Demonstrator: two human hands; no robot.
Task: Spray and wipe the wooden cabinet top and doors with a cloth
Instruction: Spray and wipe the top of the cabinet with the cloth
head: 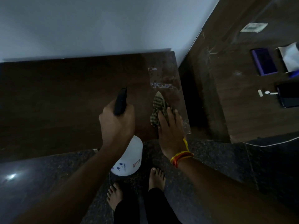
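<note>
While left hand [117,122] holds sprayer [127,157], cloth [157,107] nears cabinet top's [64,97] right edge.

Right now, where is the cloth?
In the head view, the cloth lies on the cabinet top near its right end, under the right hand.

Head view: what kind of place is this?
Likely a furnished bedroom or hotel-type room: low wooden cabinet against a plain wall, polished stone floor, side surface with a phone.
</note>
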